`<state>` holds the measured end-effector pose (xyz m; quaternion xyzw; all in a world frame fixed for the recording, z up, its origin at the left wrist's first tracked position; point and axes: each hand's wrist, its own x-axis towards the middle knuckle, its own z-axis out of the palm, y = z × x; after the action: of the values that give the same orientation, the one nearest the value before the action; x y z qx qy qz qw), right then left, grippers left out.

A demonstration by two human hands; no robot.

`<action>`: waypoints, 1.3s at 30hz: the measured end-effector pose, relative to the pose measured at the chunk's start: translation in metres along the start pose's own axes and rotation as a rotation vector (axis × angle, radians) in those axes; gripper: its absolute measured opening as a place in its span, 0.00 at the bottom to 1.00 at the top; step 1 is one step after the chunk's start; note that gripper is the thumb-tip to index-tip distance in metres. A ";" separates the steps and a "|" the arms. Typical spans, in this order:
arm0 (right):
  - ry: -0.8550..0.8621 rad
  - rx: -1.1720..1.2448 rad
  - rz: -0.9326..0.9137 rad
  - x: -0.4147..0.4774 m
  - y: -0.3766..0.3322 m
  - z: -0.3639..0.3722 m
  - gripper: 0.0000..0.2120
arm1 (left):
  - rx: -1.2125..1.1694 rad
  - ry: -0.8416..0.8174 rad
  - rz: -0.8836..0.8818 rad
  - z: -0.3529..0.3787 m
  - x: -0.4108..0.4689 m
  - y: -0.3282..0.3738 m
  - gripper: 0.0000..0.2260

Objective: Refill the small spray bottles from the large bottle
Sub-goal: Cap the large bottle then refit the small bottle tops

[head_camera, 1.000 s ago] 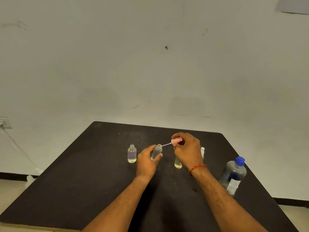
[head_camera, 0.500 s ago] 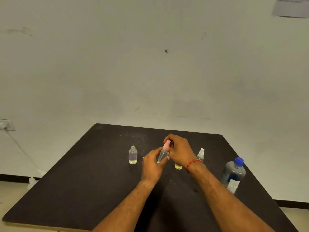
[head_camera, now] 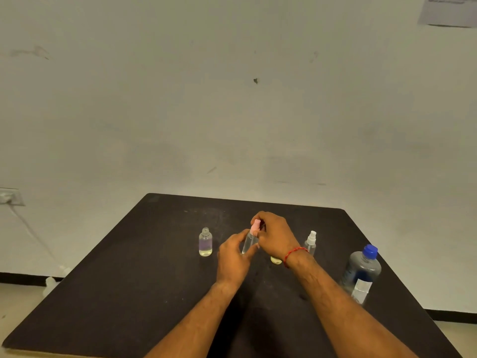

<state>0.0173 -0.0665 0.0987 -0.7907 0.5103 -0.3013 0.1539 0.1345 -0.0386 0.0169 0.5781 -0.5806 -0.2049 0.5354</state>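
Note:
My left hand (head_camera: 233,257) grips a small clear spray bottle (head_camera: 248,244) upright just above the black table (head_camera: 124,293). My right hand (head_camera: 276,237) pinches the pink spray cap (head_camera: 255,226) seated on that bottle's neck. An uncapped small bottle (head_camera: 205,242) with a little pale liquid stands to the left. A small bottle with a white sprayer (head_camera: 311,241) stands to the right, behind my right wrist. Another small bottle (head_camera: 275,260) with yellowish liquid shows only its base under my right hand. The large bottle (head_camera: 361,273) with a blue cap stands at the right.
The table's far edge runs close to a white wall. A wall socket (head_camera: 9,197) with a cable hangs at the left. White objects (head_camera: 55,277) lie on the floor past the table's left edge. A paper sheet (head_camera: 449,10) hangs on the wall, top right.
My right hand brought the pink spray cap with its tube from beside the bottle down onto the neck. The bottle, tilted in my left hand, now stands upright.

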 end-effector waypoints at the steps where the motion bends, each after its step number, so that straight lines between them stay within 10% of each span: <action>1: 0.001 -0.002 0.006 0.000 0.000 0.001 0.07 | 0.000 0.002 0.002 0.000 0.000 0.001 0.19; 39: 0.095 0.367 0.063 -0.005 0.004 0.014 0.22 | 0.023 0.049 0.034 -0.006 0.005 -0.003 0.15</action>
<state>0.0218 -0.0647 0.0846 -0.7177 0.4781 -0.4215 0.2805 0.1420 -0.0415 0.0179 0.5791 -0.5796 -0.1748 0.5460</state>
